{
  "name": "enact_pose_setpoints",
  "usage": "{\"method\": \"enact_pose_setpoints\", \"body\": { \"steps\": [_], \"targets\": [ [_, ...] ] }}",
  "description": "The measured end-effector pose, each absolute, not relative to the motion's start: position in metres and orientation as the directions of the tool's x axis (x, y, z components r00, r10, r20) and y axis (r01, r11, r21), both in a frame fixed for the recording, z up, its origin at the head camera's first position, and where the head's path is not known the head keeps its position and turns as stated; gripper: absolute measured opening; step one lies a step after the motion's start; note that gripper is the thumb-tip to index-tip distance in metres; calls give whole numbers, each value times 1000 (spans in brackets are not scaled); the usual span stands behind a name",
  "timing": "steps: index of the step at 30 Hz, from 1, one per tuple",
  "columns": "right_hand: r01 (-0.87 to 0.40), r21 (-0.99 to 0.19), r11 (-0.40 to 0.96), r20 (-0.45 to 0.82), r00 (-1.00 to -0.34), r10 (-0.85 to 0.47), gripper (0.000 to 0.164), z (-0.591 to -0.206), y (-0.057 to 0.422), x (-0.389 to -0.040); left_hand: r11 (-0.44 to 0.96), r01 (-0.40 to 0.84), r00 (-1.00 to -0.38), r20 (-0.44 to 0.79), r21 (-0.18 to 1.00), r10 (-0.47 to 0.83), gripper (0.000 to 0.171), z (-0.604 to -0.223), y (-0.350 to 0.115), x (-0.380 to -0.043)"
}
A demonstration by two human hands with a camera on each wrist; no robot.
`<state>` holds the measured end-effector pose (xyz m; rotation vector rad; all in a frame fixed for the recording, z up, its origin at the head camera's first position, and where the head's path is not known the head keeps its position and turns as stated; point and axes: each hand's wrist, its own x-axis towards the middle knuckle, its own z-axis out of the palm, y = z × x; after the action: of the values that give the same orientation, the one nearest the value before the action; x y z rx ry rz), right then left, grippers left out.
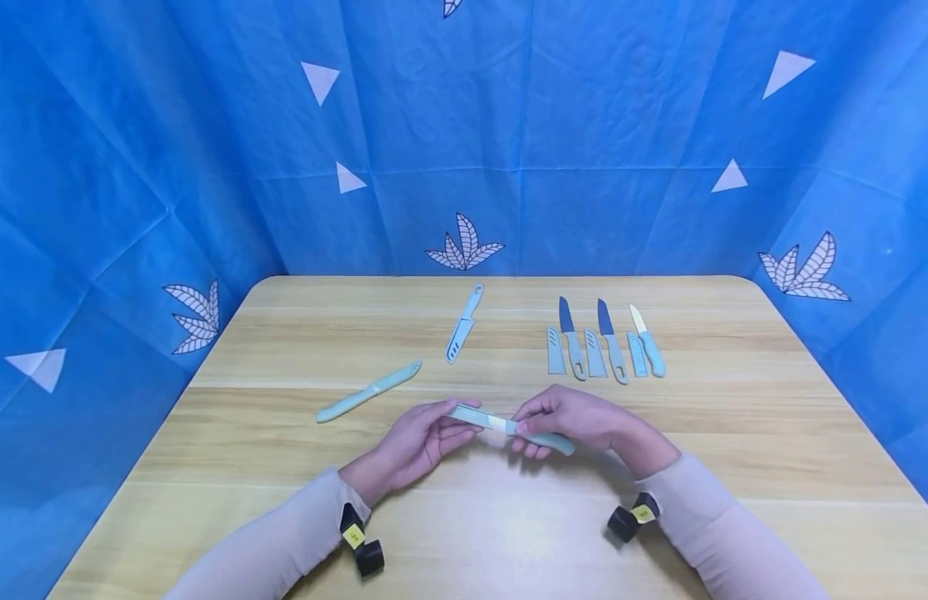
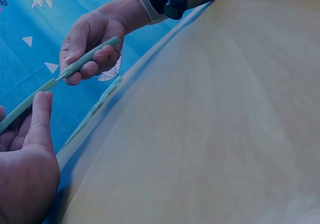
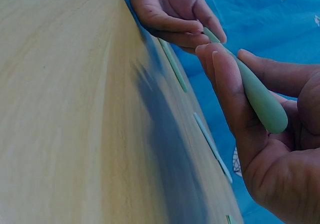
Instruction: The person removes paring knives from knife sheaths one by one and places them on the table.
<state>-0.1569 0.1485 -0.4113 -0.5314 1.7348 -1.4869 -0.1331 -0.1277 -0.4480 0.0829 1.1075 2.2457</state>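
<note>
Over the front middle of the table, both hands hold a small pale green knife and its sheath end to end. The left hand pinches the sheath between thumb and fingers. Round the knife's handle curl the fingers and thumb of the right hand. A short stretch of pale blade shows between sheath and handle; the rest of the blade is hidden in the sheath. In the left wrist view, the knife and sheath lie nearly in one line, raised above the tabletop.
A sheathed green knife lies left of the hands, and a light blue sheathed knife farther back. At the back right are two dark-bladed knives, a pale-bladed knife and loose sheaths. Blue curtain surrounds the table.
</note>
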Motion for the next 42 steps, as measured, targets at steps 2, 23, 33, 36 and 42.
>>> {"method": "enact_pose_setpoints", "body": {
  "steps": [2, 23, 33, 36, 42],
  "targets": [
    [170, -959, 226, -282, -613, -738, 28, -411, 150, -157, -458, -507, -803, -207, 730, 559, 42, -448, -128, -133],
    [183, -959, 218, -284, -606, -743, 29, -408, 154, -158, -508, -510, -814, -198, 694, 546, 35, -448, -130, -135],
    [184, -957, 225, -291, -596, -748, 27, -406, 159, -160, -540, -499, -826, -184, 678, 533, 33, -448, -130, -136],
    [183, -956, 230, -294, -591, -751, 27, -405, 160, -160, -550, -492, -832, -179, 675, 525, 34, -449, -130, -136],
    [187, -953, 239, -304, -593, -746, 28, -403, 162, -161, -566, -484, -847, -194, 668, 495, 36, -449, -130, -137]
  ]
}}
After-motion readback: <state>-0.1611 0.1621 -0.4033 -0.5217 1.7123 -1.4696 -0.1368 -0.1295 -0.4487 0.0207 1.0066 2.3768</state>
